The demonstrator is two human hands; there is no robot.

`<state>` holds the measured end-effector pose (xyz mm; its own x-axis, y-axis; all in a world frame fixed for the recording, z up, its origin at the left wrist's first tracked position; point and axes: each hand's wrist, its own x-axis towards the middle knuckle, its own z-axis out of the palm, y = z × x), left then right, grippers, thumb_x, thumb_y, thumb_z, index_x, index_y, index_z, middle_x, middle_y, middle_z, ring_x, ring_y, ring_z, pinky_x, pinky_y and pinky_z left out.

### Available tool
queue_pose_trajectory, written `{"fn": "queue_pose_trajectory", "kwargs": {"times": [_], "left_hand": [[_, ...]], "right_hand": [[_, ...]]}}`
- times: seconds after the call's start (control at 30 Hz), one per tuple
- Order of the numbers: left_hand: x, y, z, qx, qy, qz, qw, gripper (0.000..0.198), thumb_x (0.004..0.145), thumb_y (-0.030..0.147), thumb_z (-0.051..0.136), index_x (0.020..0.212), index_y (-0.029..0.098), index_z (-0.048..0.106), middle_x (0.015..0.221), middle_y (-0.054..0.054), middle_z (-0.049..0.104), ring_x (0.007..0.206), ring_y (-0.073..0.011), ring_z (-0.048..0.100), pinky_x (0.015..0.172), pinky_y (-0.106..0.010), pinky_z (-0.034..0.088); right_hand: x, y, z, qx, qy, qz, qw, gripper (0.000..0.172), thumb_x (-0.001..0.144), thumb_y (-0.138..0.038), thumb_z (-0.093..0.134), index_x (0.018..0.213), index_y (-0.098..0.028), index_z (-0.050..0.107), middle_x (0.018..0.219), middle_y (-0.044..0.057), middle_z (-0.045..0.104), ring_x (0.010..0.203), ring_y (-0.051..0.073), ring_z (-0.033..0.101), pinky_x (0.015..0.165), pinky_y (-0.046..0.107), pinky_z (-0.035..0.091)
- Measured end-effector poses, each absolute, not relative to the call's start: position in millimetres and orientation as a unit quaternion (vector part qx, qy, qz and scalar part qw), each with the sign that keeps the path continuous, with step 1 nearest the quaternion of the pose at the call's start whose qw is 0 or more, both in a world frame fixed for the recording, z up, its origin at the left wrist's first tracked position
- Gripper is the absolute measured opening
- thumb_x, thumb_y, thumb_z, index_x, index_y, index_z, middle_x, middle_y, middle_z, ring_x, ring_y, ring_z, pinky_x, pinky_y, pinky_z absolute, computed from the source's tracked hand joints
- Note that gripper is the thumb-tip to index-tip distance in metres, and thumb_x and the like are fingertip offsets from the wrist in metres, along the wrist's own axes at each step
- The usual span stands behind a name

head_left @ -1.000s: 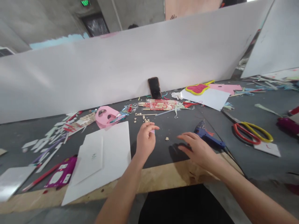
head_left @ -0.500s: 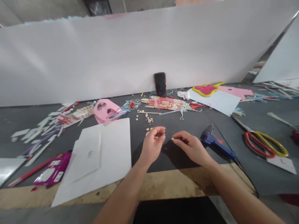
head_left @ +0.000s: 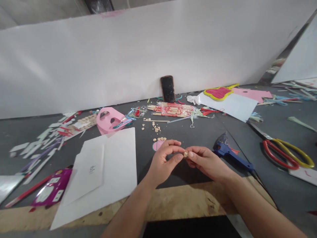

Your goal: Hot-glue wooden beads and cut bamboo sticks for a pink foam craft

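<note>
My right hand [head_left: 205, 160] is closed in a pinch on a small beige cluster [head_left: 185, 154], which looks like a little flower of round bits. From the other side my left hand [head_left: 165, 162] brings its thumb and index fingertips together on the same cluster, with its other fingers loosely curved above. Just beyond my left hand a pink disc [head_left: 156, 145] lies on the dark table, partly hidden by the fingers. Along its far edge runs a short row of similar beige clusters [head_left: 160, 139]. Loose beige bits [head_left: 156, 128] are scattered farther back.
A blue glue gun [head_left: 231, 153] lies right of my hands, its cord trailing forward. Farther right are red-and-yellow-handled scissors [head_left: 284, 152]. White sheets [head_left: 120, 165] and a purple packet [head_left: 53, 186] lie left. Behind are wrapped sticks [head_left: 173, 109], a phone [head_left: 167, 88] and a pink cutout [head_left: 109, 122].
My hands were apart and now meet at the small beige cluster. My left hand's fingers have come to it, and more of the pink disc and its row of clusters shows.
</note>
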<state>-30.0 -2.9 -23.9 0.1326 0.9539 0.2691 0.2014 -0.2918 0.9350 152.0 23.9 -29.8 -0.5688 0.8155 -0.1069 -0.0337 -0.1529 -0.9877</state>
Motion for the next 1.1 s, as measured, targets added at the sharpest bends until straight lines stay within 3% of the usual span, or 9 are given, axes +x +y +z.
{"fn": "queue_pose_trajectory", "kwargs": {"times": [0.2,0.33,0.5,0.6,0.8,1.1], "left_hand": [[-27,-3,-22,0.594,0.455,0.482,0.455,0.008,0.079,0.024,0.064,0.083,0.020,0.070,0.107,-0.008,0.060,0.106,-0.0216,0.055,0.092,-0.036,0.043],[-25,-3,-22,0.499,0.447,0.494,0.554,0.008,0.075,0.026,0.070,0.078,0.019,0.070,0.105,-0.006,0.060,0.098,-0.0182,0.056,0.084,-0.029,0.043],[-22,-2,-24,0.351,0.409,0.516,0.666,0.011,0.072,0.027,0.073,0.076,0.017,0.071,0.097,-0.003,0.062,0.074,-0.0092,0.053,0.073,-0.024,0.042],[-20,-2,-24,0.313,0.383,0.509,0.705,0.013,0.071,0.026,0.075,0.078,0.015,0.072,0.085,-0.003,0.064,0.073,-0.0094,0.053,0.072,-0.024,0.041],[-18,-2,-26,0.306,0.369,0.487,0.730,0.018,0.072,0.027,0.075,0.083,0.013,0.072,0.078,-0.003,0.064,0.072,-0.0103,0.055,0.073,-0.025,0.041],[-21,-2,-28,0.302,0.355,0.485,0.740,0.014,0.073,0.025,0.075,0.080,0.013,0.072,0.080,-0.003,0.062,0.072,-0.0100,0.053,0.073,-0.024,0.040]], "right_hand": [[152,24,-31,-0.348,-0.573,0.675,0.308,0.034,0.086,-0.047,0.057,0.082,-0.014,0.063,0.063,-0.003,0.047,0.059,0.009,0.039,0.056,0.023,0.033],[151,23,-28,-0.355,-0.599,0.641,0.322,0.035,0.088,-0.049,0.054,0.084,-0.015,0.063,0.064,-0.002,0.049,0.059,0.009,0.042,0.056,0.023,0.037],[148,20,-29,-0.371,-0.632,0.517,0.442,0.036,0.077,-0.038,0.070,0.109,-0.024,0.059,0.094,0.003,0.056,0.072,0.012,0.052,0.065,0.025,0.048],[147,18,-30,-0.348,-0.696,0.431,0.457,0.028,0.080,-0.029,0.068,0.108,-0.027,0.061,0.097,0.003,0.055,0.070,0.011,0.053,0.063,0.025,0.049],[148,18,-29,-0.339,-0.771,0.313,0.438,0.016,0.084,-0.022,0.062,0.100,-0.024,0.066,0.094,0.005,0.058,0.072,0.012,0.059,0.060,0.024,0.050],[150,17,-28,-0.328,-0.786,0.300,0.430,0.016,0.085,-0.024,0.061,0.100,-0.024,0.068,0.091,0.005,0.062,0.076,0.014,0.062,0.064,0.024,0.052]]}}
